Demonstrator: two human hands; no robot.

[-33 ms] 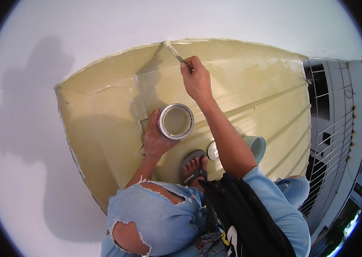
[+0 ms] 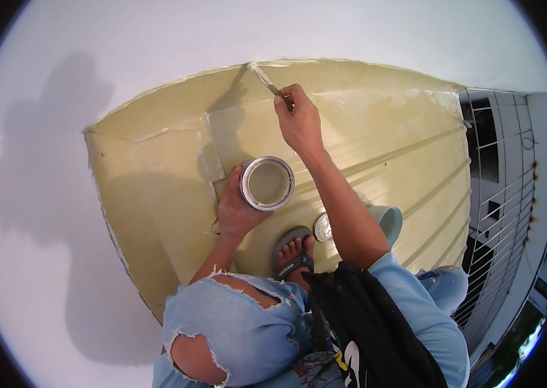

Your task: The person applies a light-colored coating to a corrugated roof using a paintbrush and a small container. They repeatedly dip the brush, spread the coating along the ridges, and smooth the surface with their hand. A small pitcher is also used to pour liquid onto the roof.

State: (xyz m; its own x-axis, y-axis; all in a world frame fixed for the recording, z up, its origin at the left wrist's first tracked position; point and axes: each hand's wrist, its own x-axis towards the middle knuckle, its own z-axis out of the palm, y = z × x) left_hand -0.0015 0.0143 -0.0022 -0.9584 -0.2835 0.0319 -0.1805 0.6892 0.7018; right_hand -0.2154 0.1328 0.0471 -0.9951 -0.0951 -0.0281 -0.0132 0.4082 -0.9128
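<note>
Right hand grips brush by handle, arm stretched forward; pale bristles at seam between white wall and cream sheet. Left hand wraps side of open can, mouth up, pale paint inside. Sandal on foot, below can. Silvery disc just beside it; pale green bucket partly behind right forearm. Ripped jeans at bottom. Wire grille far right. Shadow on wall, left.
</note>
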